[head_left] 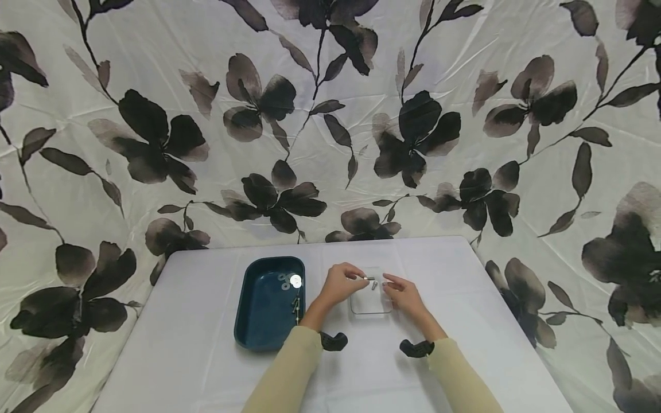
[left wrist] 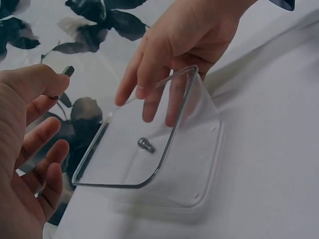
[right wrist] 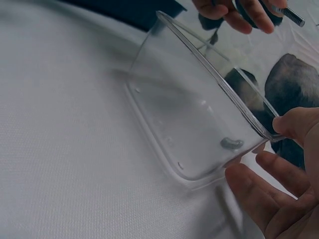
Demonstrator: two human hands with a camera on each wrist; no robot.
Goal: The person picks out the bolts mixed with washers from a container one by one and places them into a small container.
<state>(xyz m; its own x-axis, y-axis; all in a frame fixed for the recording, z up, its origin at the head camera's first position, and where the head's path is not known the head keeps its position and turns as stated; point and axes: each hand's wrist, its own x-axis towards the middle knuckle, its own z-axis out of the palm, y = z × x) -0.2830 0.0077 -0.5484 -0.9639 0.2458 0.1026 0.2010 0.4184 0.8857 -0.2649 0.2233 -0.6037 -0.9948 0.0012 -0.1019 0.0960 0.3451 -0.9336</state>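
A white table (head_left: 181, 332) before floral cloth (head_left: 335, 135) bears a clear box (head_left: 370, 313).

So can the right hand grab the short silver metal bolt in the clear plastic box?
Probably yes. The right hand is at the rim of the clear plastic box, the top is open, and nothing seems to cover the short silver metal bolt. The left hand is close, but seems to leave room.

Cannot see one end of the silver threaded metal bolt (right wrist: 293, 16), hidden by the left hand (head_left: 341, 282). In the right wrist view, can barely make out the short silver screw (right wrist: 232, 143), blurred through the clear plastic box (right wrist: 172, 114). Cannot count the tiny brass-coloured screws (head_left: 296, 305) inside the dark blue rectangular tray (head_left: 260, 315).
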